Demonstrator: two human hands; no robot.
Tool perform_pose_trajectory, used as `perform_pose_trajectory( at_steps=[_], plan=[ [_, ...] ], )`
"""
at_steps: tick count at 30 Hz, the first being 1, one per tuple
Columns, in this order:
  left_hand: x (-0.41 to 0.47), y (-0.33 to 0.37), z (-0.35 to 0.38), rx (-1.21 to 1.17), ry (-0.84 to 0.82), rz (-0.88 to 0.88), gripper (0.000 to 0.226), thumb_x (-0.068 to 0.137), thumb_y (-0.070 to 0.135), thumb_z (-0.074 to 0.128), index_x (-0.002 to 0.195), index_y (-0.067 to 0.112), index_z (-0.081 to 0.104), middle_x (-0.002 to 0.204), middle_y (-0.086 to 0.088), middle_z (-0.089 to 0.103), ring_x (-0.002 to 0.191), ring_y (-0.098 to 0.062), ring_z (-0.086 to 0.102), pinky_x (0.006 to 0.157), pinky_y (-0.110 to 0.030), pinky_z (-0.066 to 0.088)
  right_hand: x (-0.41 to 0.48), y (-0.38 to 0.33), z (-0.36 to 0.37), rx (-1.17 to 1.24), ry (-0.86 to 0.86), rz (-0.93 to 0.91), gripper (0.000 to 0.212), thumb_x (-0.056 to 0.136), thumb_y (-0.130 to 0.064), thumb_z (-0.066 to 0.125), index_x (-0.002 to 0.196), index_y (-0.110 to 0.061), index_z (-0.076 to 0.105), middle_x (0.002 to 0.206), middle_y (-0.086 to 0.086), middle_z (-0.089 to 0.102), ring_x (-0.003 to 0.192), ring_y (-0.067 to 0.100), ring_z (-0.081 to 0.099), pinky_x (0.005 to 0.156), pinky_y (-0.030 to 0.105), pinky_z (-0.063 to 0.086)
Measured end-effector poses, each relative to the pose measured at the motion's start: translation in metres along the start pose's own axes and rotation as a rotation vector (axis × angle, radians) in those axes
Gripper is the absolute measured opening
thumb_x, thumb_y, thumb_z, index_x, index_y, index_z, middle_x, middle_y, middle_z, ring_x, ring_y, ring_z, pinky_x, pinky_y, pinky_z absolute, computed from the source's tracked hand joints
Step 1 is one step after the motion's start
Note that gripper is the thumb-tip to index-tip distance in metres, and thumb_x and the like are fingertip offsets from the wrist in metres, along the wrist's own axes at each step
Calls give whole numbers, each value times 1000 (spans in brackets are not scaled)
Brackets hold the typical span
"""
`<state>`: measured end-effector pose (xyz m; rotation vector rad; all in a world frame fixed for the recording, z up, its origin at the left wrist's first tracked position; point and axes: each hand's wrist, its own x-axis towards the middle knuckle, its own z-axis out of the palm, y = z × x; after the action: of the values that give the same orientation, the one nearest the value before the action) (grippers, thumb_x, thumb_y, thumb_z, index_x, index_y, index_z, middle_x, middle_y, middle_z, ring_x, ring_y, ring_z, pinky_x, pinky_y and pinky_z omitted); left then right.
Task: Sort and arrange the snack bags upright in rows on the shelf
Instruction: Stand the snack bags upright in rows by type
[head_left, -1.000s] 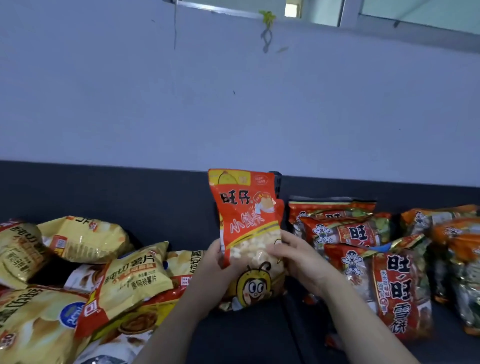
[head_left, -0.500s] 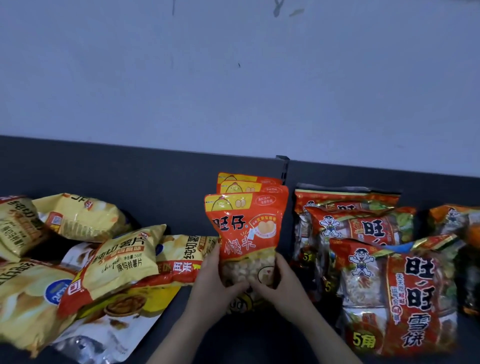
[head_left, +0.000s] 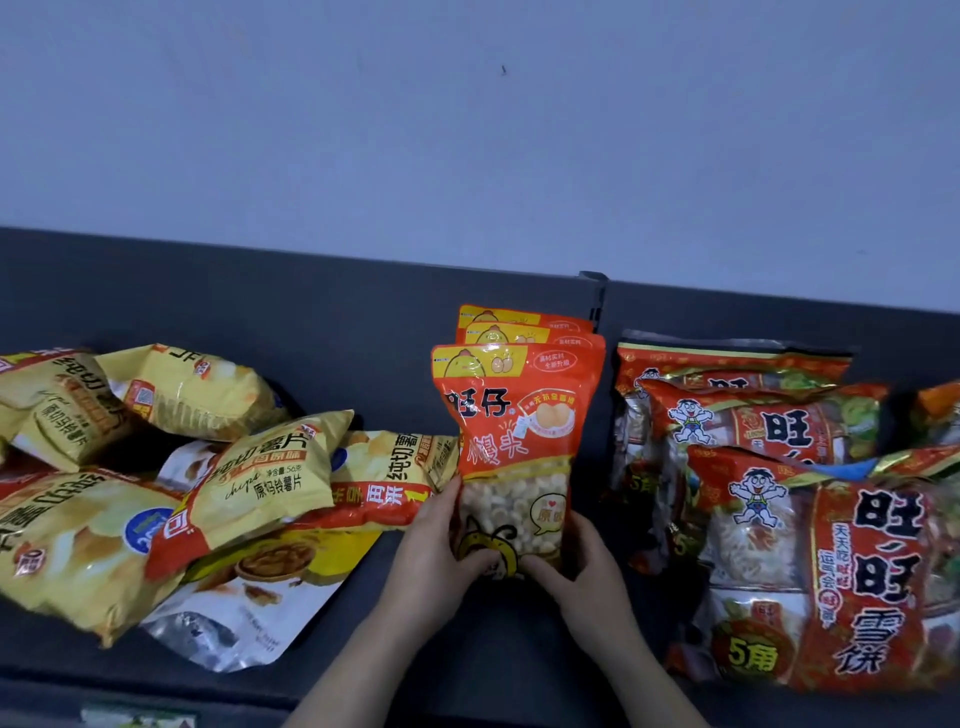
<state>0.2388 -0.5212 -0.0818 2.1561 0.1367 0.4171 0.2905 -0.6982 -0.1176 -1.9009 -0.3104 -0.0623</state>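
Both grips closed around base of orange snack bag (head_left: 517, 441): left hand (head_left: 434, 545) at 9 o'clock, right hand (head_left: 584, 566) at 3, steadying it upright, apparently touching two matching bags (head_left: 524, 325) on shelf (head_left: 322, 332).

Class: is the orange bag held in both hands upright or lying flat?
Upright: the orange bag stands top-edge up, both hands gripping its bottom.

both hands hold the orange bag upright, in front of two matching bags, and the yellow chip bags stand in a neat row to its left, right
Not quite. In the head view the yellow chip bags lie in a loose heap to its left, not a neat row. The rest holds: left hand and right hand hold the orange bag upright before two matching bags.
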Motion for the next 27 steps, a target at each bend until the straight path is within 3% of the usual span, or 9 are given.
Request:
perform_pose_trajectory(
  at_steps=[5,8,11,16,21,27],
  plan=[
    [-14,6,-5,-16,31,33,85,82,27,78,151,31,29,126,20,43,125,-5,46,102,-19,41,-16,-11,-3,-62,139,-28,73,76,-24,83,136,-32,43,131,-14,49,123,5,46,98,23,38],
    [-24,17,-24,-8,126,90,66,85,36,73,141,39,39,122,22,50,114,2,51,92,-10,40,-22,-40,-6,-176,249,-171,70,79,-22,80,139,-24,44,133,-11,42,125,2,38,100,22,31],
    [-34,25,-54,-46,254,110,48,85,37,72,128,40,52,115,23,59,104,6,57,86,-5,42,-21,-74,-1,-255,285,-334,60,80,-16,77,135,-18,51,139,-4,42,129,6,38,105,29,36],
    [-53,20,-116,-157,448,72,34,87,28,71,120,30,64,103,19,68,94,6,63,80,-16,54,-26,-126,45,-288,190,-479,44,84,-22,75,124,-16,60,140,-1,46,133,14,39,110,30,30],
    [-70,-14,-179,-100,567,26,34,88,34,68,122,29,65,104,20,68,94,8,62,74,-11,52,-34,-165,111,-302,26,-498,43,87,-24,70,128,-20,58,142,-8,41,134,5,34,104,13,22],
    [-90,-75,-272,-72,673,-38,30,86,29,70,116,27,67,102,16,71,90,3,65,75,-17,54,-42,-214,209,-263,-65,-512,40,88,-32,68,126,-24,59,142,-10,41,134,6,36,107,24,29]
  ],
)
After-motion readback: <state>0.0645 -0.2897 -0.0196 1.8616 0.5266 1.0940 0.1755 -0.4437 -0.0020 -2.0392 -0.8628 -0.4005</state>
